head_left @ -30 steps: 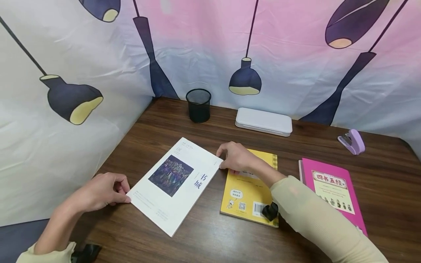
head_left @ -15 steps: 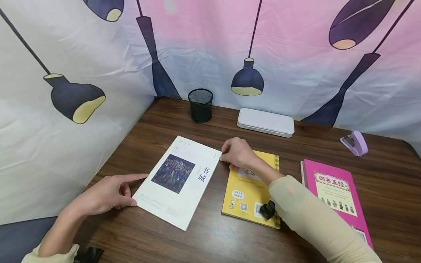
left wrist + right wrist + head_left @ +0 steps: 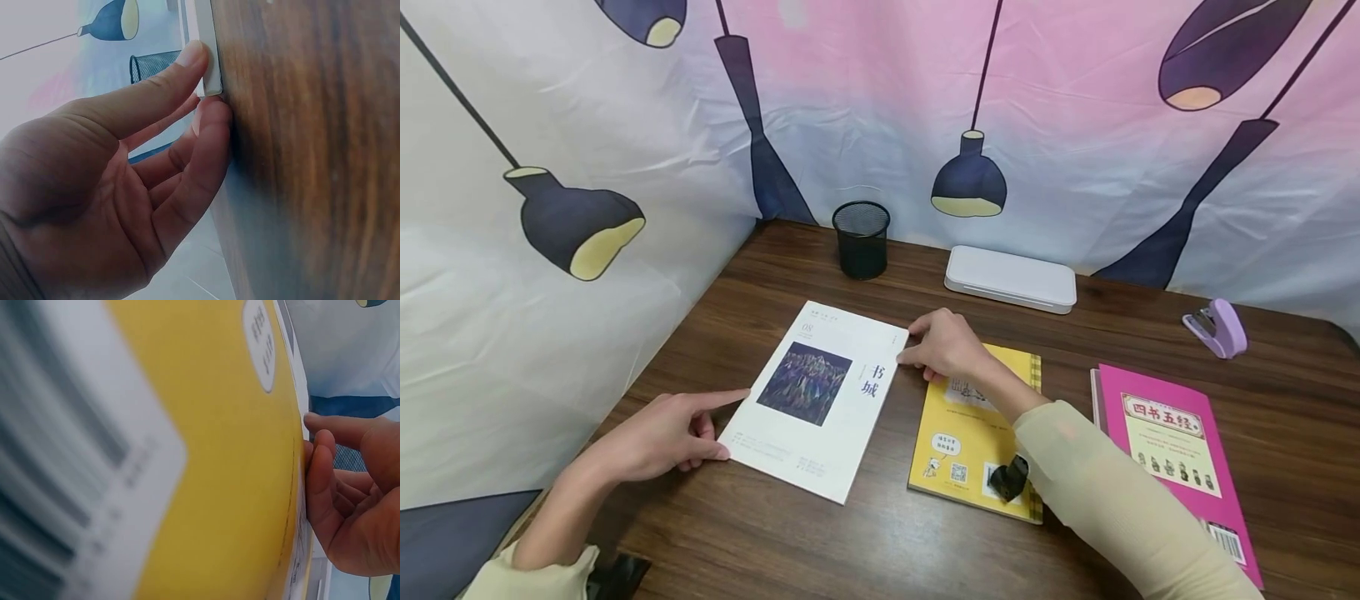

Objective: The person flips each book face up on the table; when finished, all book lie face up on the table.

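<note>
A white book (image 3: 808, 400) with a dark picture on its cover lies flat on the wooden table. My left hand (image 3: 658, 437) touches its left side, index finger extended along the edge and thumb at the lower-left corner. Close up in the left wrist view, that thumb (image 3: 190, 59) rests against the book's corner. At the upper-right corner, my right hand (image 3: 947, 342) touches the book's edge with thumb and fingertips. Beneath the right hand and forearm lies a yellow book (image 3: 940, 433), partly covered. The right wrist view shows loosely bent fingers (image 3: 322, 469) by the yellow cover.
A pink book (image 3: 1213, 492) lies at the right, partly behind the right sleeve. Along the back stand a black mesh pen cup (image 3: 861, 250) and a white flat case (image 3: 1009, 279). A purple stapler (image 3: 1225, 329) sits at the back right. Printed cloth hangs behind the table.
The white book has turned clockwise and shifted slightly away and to the right. My left hand moved with it, its index finger straightening along the edge. My right hand moved slightly away.
</note>
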